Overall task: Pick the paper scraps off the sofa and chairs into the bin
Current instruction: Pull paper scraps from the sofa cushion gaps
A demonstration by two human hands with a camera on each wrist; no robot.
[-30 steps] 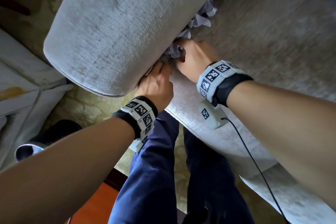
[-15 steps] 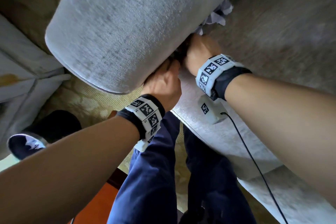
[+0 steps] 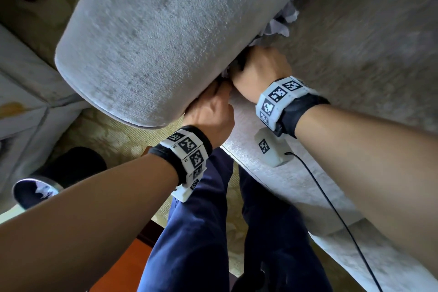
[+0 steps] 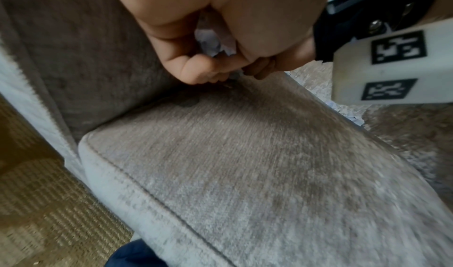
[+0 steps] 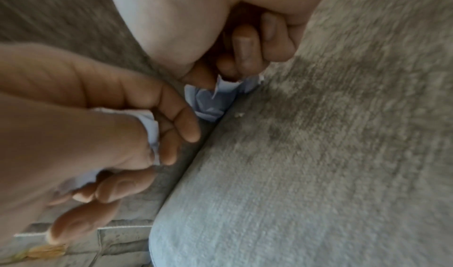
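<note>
Both hands meet in the crevice between the grey sofa armrest (image 3: 166, 42) and the seat cushion (image 3: 355, 54). My right hand (image 3: 239, 66) has its fingers curled round a bluish-white paper scrap (image 5: 210, 100) wedged in the gap. My left hand (image 3: 220, 85) sits just below it and holds white scraps (image 5: 150, 124) against its palm under curled fingers. A crumpled scrap (image 4: 210, 42) shows inside a fist in the left wrist view. More paper scraps (image 3: 279, 28) lie further along the crevice. The fingertips are hidden from the head view.
A dark bin with a shiny rim (image 3: 35, 191) stands on the woven rug at lower left, with white paper inside. Another pale upholstered piece (image 3: 21, 102) is at the far left. My legs in blue trousers (image 3: 201, 232) stand against the sofa front.
The right hand has closed over the scrap that lay loose by its fingers a second ago. Both hands have stayed pressed into the crevice while the view shifted slightly.
</note>
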